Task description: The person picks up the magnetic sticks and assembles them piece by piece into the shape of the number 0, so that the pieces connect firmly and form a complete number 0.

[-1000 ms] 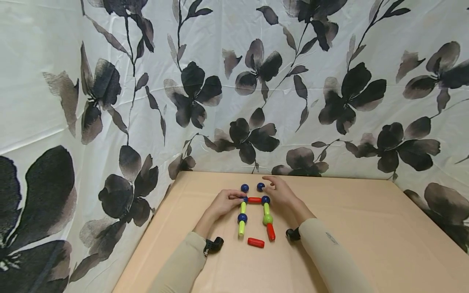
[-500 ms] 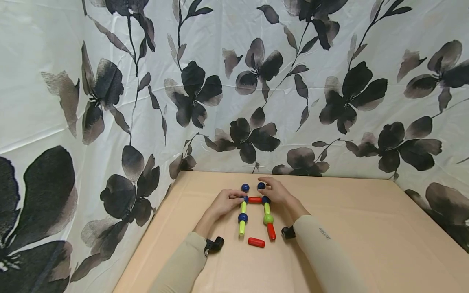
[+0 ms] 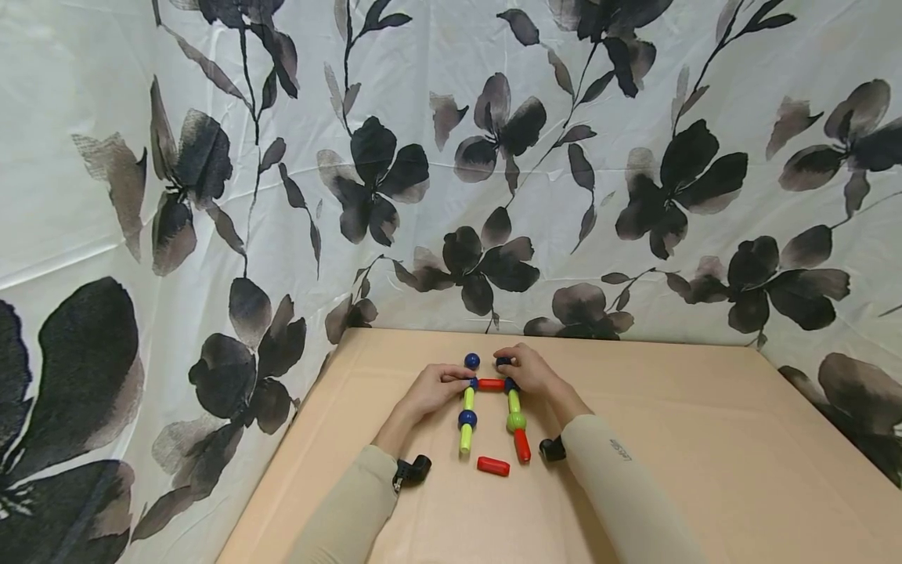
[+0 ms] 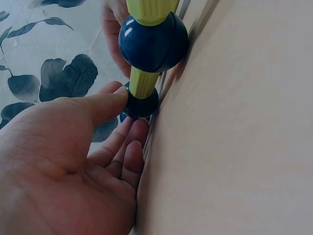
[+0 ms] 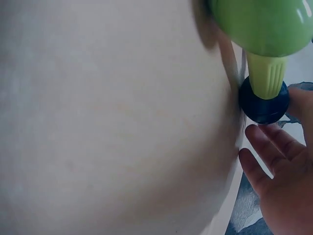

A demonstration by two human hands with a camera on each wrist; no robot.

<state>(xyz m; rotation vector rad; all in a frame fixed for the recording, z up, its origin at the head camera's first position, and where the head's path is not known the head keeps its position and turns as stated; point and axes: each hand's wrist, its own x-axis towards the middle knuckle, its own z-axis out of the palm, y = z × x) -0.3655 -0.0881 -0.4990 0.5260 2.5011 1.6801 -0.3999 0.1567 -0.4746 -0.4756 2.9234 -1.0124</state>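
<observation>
- Risk, judged: your right hand (image 3: 533, 370) works close above the right corner ball (image 3: 511, 385); a low knuckle could knock it and twist it off the red rod (image 3: 491, 385).
- Second risk: a slack pinch might let the far blue ball (image 3: 503, 362) roll toward the tabletop's (image 3: 669, 454) back edge.
- Far blue ball: upper centre of the head frame, between your right thumb and fingertips, which pinch it.
- Your left hand (image 3: 431, 389): thumb and fingers clamped on the left corner ball (image 4: 142, 103), at the red rod's left end.
</observation>
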